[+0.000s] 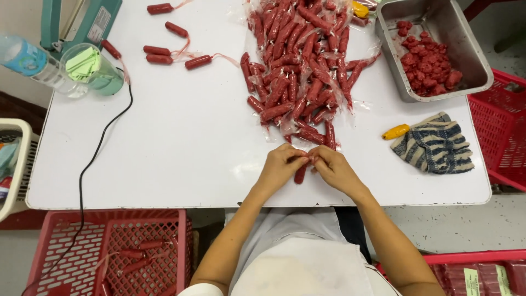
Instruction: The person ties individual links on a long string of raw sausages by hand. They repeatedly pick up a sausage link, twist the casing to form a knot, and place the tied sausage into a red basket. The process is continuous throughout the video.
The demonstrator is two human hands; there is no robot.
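Two hands, my left hand (280, 166) and right hand (332, 167), pinch one red sausage (301, 173) between closed fingertips; the sausage pile (298, 71) lies just beyond them.

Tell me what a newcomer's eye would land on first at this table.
First the big heap of red sausages in clear wrap spread over the far middle of the white table. Next the left hand and right hand, meeting at the near edge around one sausage. Then the metal tray of red chunks at the far right.
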